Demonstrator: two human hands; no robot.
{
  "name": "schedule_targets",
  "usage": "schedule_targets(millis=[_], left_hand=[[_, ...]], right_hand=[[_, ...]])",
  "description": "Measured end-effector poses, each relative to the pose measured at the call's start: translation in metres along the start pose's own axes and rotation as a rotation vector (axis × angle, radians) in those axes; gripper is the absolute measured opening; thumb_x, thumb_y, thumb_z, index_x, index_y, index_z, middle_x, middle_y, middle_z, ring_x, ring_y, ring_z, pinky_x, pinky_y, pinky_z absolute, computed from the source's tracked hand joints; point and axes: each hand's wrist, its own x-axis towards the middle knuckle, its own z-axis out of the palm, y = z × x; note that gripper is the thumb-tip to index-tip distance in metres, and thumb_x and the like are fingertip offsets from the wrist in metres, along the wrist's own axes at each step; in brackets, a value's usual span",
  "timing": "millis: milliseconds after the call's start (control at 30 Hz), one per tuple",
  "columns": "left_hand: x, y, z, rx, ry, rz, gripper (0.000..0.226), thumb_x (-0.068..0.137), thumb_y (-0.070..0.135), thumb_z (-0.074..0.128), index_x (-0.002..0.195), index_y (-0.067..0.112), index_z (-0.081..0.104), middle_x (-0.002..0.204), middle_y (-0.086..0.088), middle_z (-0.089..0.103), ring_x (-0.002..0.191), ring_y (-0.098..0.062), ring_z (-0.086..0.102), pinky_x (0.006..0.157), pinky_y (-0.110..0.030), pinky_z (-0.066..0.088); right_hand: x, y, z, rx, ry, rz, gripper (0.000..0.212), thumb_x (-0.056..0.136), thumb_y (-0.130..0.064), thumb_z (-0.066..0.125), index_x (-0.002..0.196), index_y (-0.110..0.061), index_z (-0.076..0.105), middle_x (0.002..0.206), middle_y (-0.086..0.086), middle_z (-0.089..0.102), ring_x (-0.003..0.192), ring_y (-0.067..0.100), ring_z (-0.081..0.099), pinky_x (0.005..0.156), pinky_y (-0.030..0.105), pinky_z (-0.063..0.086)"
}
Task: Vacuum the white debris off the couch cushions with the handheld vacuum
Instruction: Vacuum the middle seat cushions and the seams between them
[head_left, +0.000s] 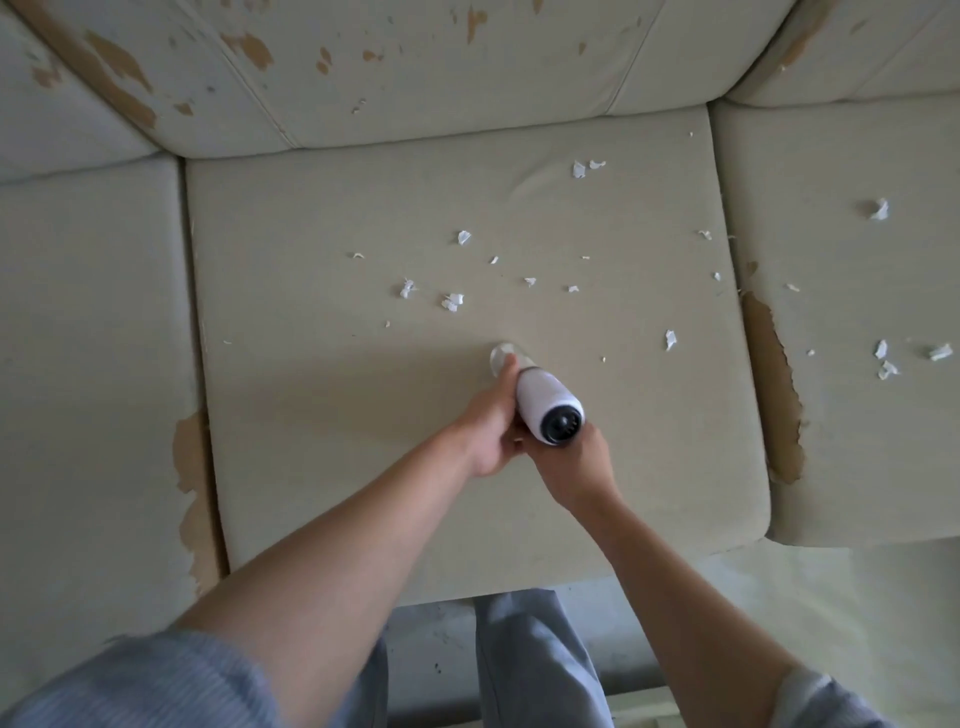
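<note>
the middle seat cushion (322, 249) has bare fabric all along its left half and its near edge, so there is open room there; its right half carries the scattered white debris (453, 301), from just beyond the nozzle up toward the back corner. narrow seams separate it from the left cushion (88, 322) and the right cushion (841, 280), and a few more white scraps lie on the right cushion, well apart from the vacuum.

the handheld vacuum (545, 402) sits low on the middle cushion, a little right of centre. its long axis runs from the dark round rear end, nearest the camera, up and left to a clear nozzle (501, 357) that points away from the person and seems to touch the fabric, though the clear plastic makes contact hard to confirm.

the left hand (491, 421) is wrapped around the left side of the white body, with fingers reaching toward the nozzle. the right hand (571, 462) is closed around the body from below, just under the rear end. both hands hold the vacuum and touch each other.

the couch is pale, with its skin peeled to tan patches on the back cushions (415, 67) and along the seat seams. trouser legs (530, 660) stand on a grey floor (431, 649) at the couch front.
</note>
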Motion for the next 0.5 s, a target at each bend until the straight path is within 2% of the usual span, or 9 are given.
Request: schedule_targets(millis=[133, 233, 300, 400, 433, 500], left_hand=[[-0.003, -0.019, 0.036, 0.076, -0.048, -0.077, 0.062, 0.091, 0.069, 0.05, 0.112, 0.013, 0.065, 0.102, -0.01, 0.071, 0.081, -0.025, 0.068, 0.061, -0.029, 0.054], [-0.002, -0.029, 0.049, 0.09, -0.079, -0.095, 0.057, 0.092, 0.068, 0.049, 0.105, 0.015, 0.066, 0.096, -0.007, 0.071, 0.078, -0.022, 0.067, 0.061, -0.029, 0.055], [-0.004, -0.029, 0.051, 0.091, -0.079, -0.091, 0.057, 0.092, 0.068, 0.049, 0.104, 0.015, 0.067, 0.097, -0.007, 0.072, 0.079, -0.022, 0.068, 0.066, -0.03, 0.057], [-0.006, -0.024, 0.036, 0.034, -0.053, -0.037, 0.064, 0.089, 0.071, 0.051, 0.111, 0.014, 0.071, 0.108, -0.01, 0.076, 0.085, -0.023, 0.07, 0.071, -0.031, 0.057], [-0.006, -0.021, 0.024, -0.005, -0.042, -0.009, 0.063, 0.09, 0.07, 0.05, 0.111, 0.015, 0.073, 0.108, -0.01, 0.076, 0.086, -0.023, 0.071, 0.07, -0.031, 0.057], [-0.01, -0.013, -0.003, -0.079, -0.004, 0.041, 0.06, 0.094, 0.067, 0.046, 0.107, 0.015, 0.071, 0.103, -0.01, 0.076, 0.087, -0.023, 0.072, 0.066, -0.031, 0.056]], right_hand=[[-0.013, 0.024, -0.029, 0.047, 0.063, 0.072, 0.027, 0.061, -0.042, 0.065, 0.065, -0.016, 0.062, 0.058, 0.003, 0.062, 0.058, 0.027, 0.055, 0.054, 0.031, 0.041], [-0.016, 0.035, -0.041, 0.056, 0.086, 0.08, 0.024, 0.061, -0.04, 0.064, 0.072, -0.019, 0.067, 0.064, 0.002, 0.068, 0.064, 0.032, 0.065, 0.056, 0.035, 0.048], [-0.016, 0.036, -0.042, 0.068, 0.088, 0.067, 0.017, 0.063, -0.034, 0.065, 0.074, -0.021, 0.069, 0.069, 0.003, 0.072, 0.066, 0.032, 0.067, 0.059, 0.042, 0.054], [-0.013, 0.023, -0.034, 0.087, 0.018, 0.045, 0.018, 0.063, -0.028, 0.065, 0.077, -0.018, 0.071, 0.073, 0.012, 0.074, 0.056, 0.023, 0.062, 0.057, 0.049, 0.055], [-0.01, 0.013, -0.028, 0.074, -0.016, 0.027, 0.022, 0.061, -0.032, 0.065, 0.077, -0.017, 0.071, 0.074, 0.012, 0.074, 0.056, 0.022, 0.061, 0.057, 0.049, 0.055], [-0.004, -0.007, -0.013, 0.009, -0.091, -0.013, 0.014, 0.066, -0.034, 0.07, 0.07, -0.021, 0.068, 0.067, 0.007, 0.071, 0.059, 0.024, 0.063, 0.058, 0.043, 0.054]])
